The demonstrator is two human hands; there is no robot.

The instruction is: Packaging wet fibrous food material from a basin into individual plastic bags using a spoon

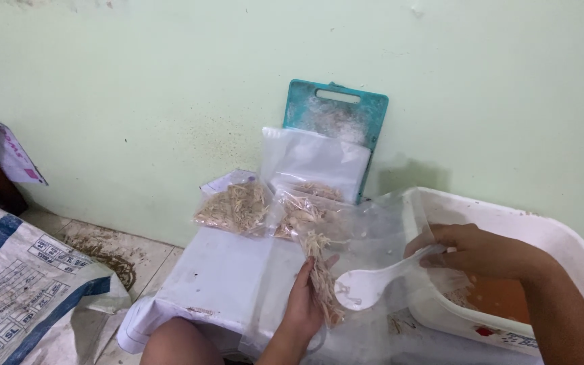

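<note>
The left hand [303, 304] rose from the bottom edge, palm turned inward, its fingers curled around a clear plastic bag [319, 270] holding pale shredded strands, the bag standing upright just above the white desk [217, 277]. The right hand [471, 251] reached in from the right, forearm angled down across the rim of a white tub [562, 236], fingers closed on the handle of a white plastic spoon [366, 284]; the spoon's bowl sat just beside the bag's lower part, a few strands on it. Behind the hands, two filled bags [238, 208] lay flat at the desk's far edge, with a stack of empty bags [315, 162] leaning on a teal cutting board [373, 111] propped against the green wall [136, 101]. The desk's left half lay open; a woven sack [21, 284] rested on the floor further left
</note>
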